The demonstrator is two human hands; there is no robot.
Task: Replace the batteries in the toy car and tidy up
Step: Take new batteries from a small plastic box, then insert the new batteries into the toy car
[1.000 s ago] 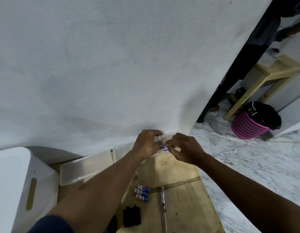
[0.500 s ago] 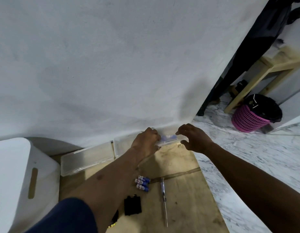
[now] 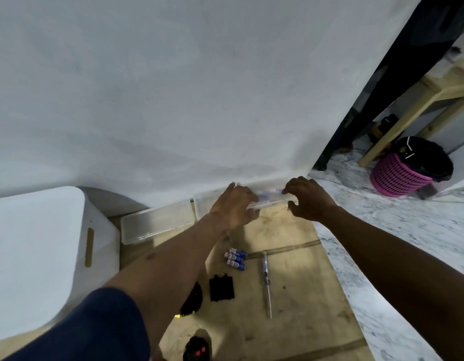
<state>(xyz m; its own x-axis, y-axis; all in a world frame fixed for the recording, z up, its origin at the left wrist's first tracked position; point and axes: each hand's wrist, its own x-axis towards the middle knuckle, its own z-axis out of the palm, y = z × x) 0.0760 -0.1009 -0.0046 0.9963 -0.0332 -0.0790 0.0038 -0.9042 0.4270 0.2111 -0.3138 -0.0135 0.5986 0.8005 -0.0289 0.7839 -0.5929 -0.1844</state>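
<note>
— Three batteries [image 3: 235, 259]: laid on the surface [image 3: 298, 256] beside the screwdriver [image 3: 266, 280]. One clear case [image 3: 270, 198]: gripped by fingers of the left hand [image 3: 233, 207].
— Of the right hand [image 3: 310, 201], fingers are curled at its end; hold cannot be told. Best kept level.

**Blue, Pink and Marbled Grey**

Between the left hand [image 3: 236, 207] and the right hand [image 3: 310, 200], a clear box [image 3: 267, 203] shows a blue streak inside. Nearer than the left hand lie blue, white and red batteries [image 3: 235, 258] and a black cover [image 3: 221, 287] on a tan board [image 3: 298, 282]. Beyond the right hand stands a pink lattice basket [image 3: 397, 175] lined in black, on a grey-white marbled floor [image 3: 408, 243].
</note>
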